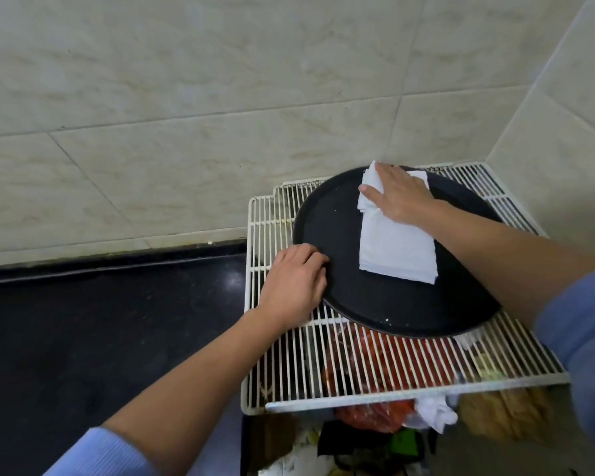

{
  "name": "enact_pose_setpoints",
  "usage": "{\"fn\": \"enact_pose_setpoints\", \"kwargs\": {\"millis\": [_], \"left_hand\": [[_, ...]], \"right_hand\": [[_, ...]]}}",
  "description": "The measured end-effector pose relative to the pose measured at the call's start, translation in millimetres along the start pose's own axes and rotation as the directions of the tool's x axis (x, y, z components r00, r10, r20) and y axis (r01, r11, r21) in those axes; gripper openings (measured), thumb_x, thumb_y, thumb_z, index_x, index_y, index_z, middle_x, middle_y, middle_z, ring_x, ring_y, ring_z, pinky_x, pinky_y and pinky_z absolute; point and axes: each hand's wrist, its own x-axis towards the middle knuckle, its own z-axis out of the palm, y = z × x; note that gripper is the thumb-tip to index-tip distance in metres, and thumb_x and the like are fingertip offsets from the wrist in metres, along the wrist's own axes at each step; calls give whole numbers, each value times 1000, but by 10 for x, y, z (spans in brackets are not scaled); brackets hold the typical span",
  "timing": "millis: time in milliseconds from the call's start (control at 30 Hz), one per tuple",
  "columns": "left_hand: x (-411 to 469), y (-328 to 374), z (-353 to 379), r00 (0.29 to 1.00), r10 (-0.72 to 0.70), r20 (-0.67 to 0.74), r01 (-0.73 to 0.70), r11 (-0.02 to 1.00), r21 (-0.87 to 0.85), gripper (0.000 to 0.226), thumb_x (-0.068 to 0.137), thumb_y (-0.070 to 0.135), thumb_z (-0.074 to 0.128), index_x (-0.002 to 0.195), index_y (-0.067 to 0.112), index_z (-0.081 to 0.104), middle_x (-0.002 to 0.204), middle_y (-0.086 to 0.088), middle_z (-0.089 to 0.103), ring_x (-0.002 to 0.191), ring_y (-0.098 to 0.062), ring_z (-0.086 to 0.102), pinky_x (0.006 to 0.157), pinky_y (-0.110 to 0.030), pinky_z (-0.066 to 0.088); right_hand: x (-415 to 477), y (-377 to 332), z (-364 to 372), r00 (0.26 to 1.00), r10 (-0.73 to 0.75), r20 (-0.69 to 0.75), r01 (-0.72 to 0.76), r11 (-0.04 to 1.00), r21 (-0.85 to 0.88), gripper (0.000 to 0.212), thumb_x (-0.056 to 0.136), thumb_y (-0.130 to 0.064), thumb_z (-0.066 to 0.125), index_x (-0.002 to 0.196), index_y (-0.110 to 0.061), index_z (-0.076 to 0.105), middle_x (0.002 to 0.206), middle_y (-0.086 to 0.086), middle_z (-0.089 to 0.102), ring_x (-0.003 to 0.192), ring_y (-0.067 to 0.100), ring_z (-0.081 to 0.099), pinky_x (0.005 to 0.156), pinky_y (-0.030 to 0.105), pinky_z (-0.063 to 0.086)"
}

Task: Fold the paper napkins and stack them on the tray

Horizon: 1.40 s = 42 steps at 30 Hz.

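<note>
A round black tray [375, 297] lies on a white wire rack [358, 369]. On the tray sits a stack of folded white paper napkins [397, 249], and a second white napkin [370, 190] lies at the stack's far end. My right hand [401, 195] rests flat on that far napkin with its fingers straight. My left hand [294, 281] holds the tray's left rim, fingers curled over the edge.
The rack sits in a corner of beige tiled walls [220, 97], beside a dark counter [100, 321]. Beneath the rack are red plastic bags [375, 410], a crumpled white paper [435, 412] and other clutter.
</note>
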Motion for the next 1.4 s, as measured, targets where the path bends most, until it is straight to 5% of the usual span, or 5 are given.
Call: {"fn": "enact_pose_setpoints", "kwargs": {"millis": [267, 500, 700, 967, 1400], "left_hand": [[-628, -549, -649, 984, -127, -123, 132, 991, 31, 24, 89, 23, 56, 111, 13, 61, 105, -2, 58, 97, -22, 53, 84, -34, 43], [-2511, -1570, -1307, 885, -466, -24, 464, 875, 137, 25, 91, 30, 51, 111, 17, 59, 106, -2, 58, 95, -26, 59, 75, -38, 49], [-4494, -2315, -2037, 711, -702, -47, 693, 687, 220, 19, 92, 31, 48, 103, 19, 58, 102, -2, 60, 95, -29, 60, 74, -37, 48], [-6694, -2786, -2769, 386, -896, -219, 919, 352, 177, 23, 90, 29, 49, 107, 18, 60, 106, -5, 64, 99, -28, 60, 76, -37, 51], [-8646, -3740, -3391, -44, -961, -272, 996, -64, 66, 29, 91, 30, 48, 115, 19, 60, 113, -5, 67, 107, -28, 59, 81, -36, 48]], "right_hand": [[-304, -1174, -518, 940, -154, -306, 148, 988, -43, 46, 94, -40, 47, 132, -14, 52, 135, 13, 52, 123, 33, 46, 98, 45, 39], [-970, -3255, 102, 881, -419, -218, 429, 903, -4, 34, 89, -39, 51, 115, -22, 64, 117, 8, 66, 106, 33, 60, 87, 42, 50], [-1785, -5128, 1043, 786, -617, -29, 618, 785, 40, 22, 90, -39, 54, 105, -25, 64, 102, 2, 69, 94, 29, 63, 74, 35, 50], [-2779, -7417, 1735, 507, -853, 121, 855, 516, 52, 22, 90, -40, 51, 107, -29, 62, 104, -3, 67, 95, 25, 62, 75, 35, 48], [-3386, -10303, 2826, 135, -956, 262, 974, 176, 139, 26, 91, -42, 52, 111, -28, 60, 101, -3, 68, 91, 23, 63, 71, 34, 48]]}}
